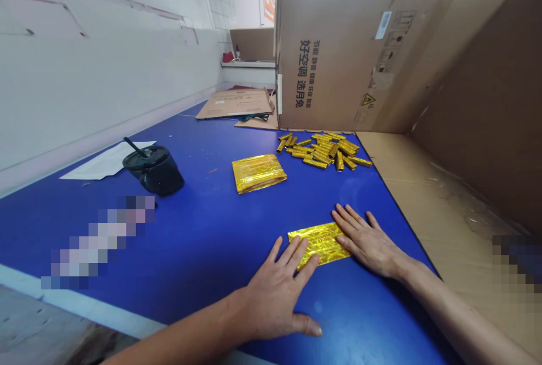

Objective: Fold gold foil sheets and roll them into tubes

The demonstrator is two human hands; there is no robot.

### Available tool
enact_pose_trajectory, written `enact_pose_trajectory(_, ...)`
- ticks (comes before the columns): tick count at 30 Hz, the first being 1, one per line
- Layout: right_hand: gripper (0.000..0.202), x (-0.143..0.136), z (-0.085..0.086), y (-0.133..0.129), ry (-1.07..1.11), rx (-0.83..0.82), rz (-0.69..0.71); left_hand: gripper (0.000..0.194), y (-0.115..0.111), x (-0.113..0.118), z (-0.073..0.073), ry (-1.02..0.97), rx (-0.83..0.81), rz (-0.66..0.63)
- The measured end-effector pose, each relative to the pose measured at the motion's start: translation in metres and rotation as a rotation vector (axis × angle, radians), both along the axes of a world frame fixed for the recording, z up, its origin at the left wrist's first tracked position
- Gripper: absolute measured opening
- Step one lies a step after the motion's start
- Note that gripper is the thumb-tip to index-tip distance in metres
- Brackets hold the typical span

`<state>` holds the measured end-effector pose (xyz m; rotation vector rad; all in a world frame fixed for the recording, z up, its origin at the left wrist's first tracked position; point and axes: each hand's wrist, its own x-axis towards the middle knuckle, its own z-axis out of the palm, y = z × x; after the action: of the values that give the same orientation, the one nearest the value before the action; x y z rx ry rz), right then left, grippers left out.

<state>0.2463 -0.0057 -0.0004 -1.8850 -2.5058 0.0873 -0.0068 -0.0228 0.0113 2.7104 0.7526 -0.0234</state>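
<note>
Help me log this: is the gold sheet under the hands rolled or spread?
Spread: the gold sheet lies flat, left hand and right hand over its ends.

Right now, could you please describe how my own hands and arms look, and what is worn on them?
Your left hand and right hand are both bare human hands: no gloves, and no rings, watch or bracelet visible. The left forearm and right forearm show no sleeves, cables or clear markings up to the picture's edge; anything above that is out of view.
</note>
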Motion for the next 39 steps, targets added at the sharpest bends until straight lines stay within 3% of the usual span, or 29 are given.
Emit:
enact_pose_trajectory(3,0.056,-0.027,0.009,-0.006,0.015,0.122,-0.153,0.091,-0.001,0.002,-0.002,-0.004,0.009,0.019)
enact_pose_trajectory(7,0.068,-0.079,0.017,-0.031,0.253,-0.046,0.135,0.092,-0.001,0.004,-0.005,-0.036,0.024,0.011)
enact_pose_trajectory(10,0.072,-0.093,0.014,-0.044,0.309,-0.129,0.252,0.089,-0.001,0.005,-0.004,-0.052,0.025,-0.023)
enact_pose_trajectory(16,0.068,-0.051,0.0,-0.029,0.177,-0.065,0.216,0.093,-0.001,0.003,-0.003,-0.036,-0.008,0.022)
enact_pose_trajectory(20,0.065,-0.027,-0.005,-0.02,0.072,-0.018,0.108,0.09,-0.001,0.002,-0.003,-0.024,-0.001,0.02)
enact_pose_trajectory(24,0.066,-0.023,-0.008,-0.024,0.045,0.012,0.082,0.088,0.007,-0.002,-0.004,-0.012,0.039,0.009)
enact_pose_trajectory(30,0.07,-0.03,-0.011,-0.034,0.007,0.036,-0.011,0.088,0.042,-0.007,-0.004,0.052,0.087,0.032)
enact_pose_trajectory(35,0.071,-0.035,-0.011,-0.034,0.003,0.04,-0.065,0.1,0.043,0.021,0.005,0.016,0.109,0.111)
enact_pose_trajectory(39,0.067,-0.035,-0.011,-0.033,-0.009,0.02,-0.056,0.099,0.027,0.054,0.006,-0.103,0.052,-0.043)
